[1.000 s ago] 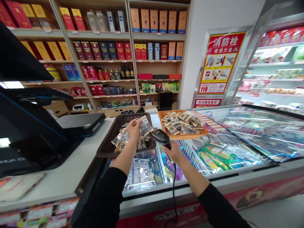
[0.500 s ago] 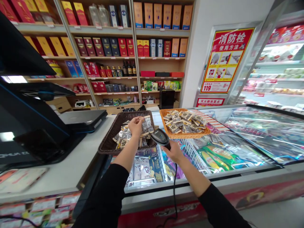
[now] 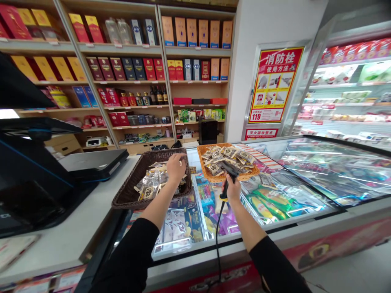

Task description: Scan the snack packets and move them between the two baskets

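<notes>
Basically, dark basket [image 3: 136, 173] at left on the freezer [image 3: 301, 223], packets [image 3: 149, 186] inside, likely parked there for easy reach. Left hand [image 3: 175, 167] over its right side, fingers curled in, narrow; can't tell if gripping anything. Alongside, orange basket [image 3: 214, 178], also loaded. Right hand [image 3: 234, 189] wrapped round scanner [image 3: 231, 171] handle, likely for steady aim.

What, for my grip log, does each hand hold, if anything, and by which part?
Right hand: scanner, by its handle. Left hand: cannot tell whether anything's held.
</notes>
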